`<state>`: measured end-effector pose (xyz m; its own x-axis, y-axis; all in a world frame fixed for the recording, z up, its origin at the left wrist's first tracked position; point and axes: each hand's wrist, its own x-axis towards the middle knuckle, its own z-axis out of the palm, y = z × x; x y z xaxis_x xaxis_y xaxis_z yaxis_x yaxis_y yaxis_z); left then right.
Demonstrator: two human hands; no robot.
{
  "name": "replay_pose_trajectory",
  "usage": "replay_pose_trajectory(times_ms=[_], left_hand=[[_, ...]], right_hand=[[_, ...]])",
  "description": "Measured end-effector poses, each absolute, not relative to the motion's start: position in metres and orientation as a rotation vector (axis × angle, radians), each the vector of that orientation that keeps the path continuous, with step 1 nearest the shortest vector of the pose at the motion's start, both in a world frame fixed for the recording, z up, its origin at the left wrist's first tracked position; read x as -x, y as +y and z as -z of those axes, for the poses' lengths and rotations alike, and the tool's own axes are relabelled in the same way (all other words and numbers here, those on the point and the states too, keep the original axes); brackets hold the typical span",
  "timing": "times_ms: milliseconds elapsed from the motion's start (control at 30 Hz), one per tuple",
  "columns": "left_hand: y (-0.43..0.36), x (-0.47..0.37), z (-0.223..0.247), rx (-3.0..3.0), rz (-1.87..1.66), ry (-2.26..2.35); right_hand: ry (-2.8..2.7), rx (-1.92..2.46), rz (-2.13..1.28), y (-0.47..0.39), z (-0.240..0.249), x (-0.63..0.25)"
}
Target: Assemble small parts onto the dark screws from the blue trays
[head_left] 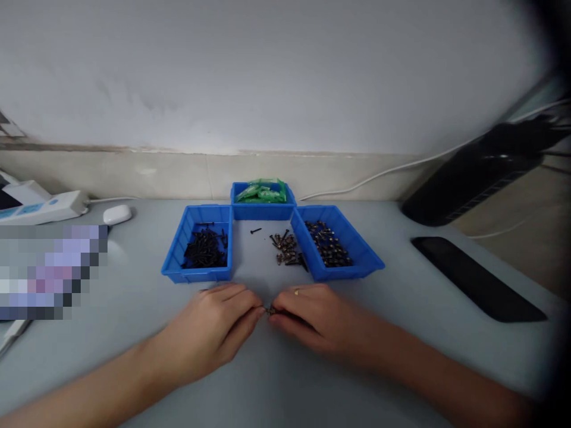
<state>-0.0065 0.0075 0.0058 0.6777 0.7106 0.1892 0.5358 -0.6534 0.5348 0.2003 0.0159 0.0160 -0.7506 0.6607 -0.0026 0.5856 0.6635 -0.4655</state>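
Observation:
My left hand point(223, 321) and my right hand point(312, 315) meet fingertip to fingertip over the grey table, in front of the bins. Between the pinched fingers is a small metal piece point(270, 310), probably a screw, partly hidden. Just beyond my right hand lies a loose pile of screws point(285, 246) in mixed dark and bronze tones. One dark screw point(256, 230) lies apart from it. The left blue bin point(196, 275) holds many black screws point(205, 249). Shiny bronze screws point(329, 244) fill part of the right blue bin point(366, 255).
A back blue bin point(263, 212) holds green packets point(263, 191). White earbud case point(117, 214), power strip point(66, 205) and a blurred-out device point(49, 270) are at left. On the right are a flat black object point(477, 279) and a black cylindrical object point(468, 178) near the wall.

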Motion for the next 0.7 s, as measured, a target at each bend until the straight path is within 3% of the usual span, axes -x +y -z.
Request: replay_pose_trajectory(times_ms=[467,700], left_hand=[[0.0062,0.0045,-0.0043,-2.381,-0.535,0.904],[0.0068,0.0018,-0.0064,-2.077,-0.584,0.932]], right_hand=[[-2.603,1.014,-0.834,0.0117,-0.0186,-0.1986],[-2.418,0.99,-0.652,0.0112,-0.0172,-0.2038]])
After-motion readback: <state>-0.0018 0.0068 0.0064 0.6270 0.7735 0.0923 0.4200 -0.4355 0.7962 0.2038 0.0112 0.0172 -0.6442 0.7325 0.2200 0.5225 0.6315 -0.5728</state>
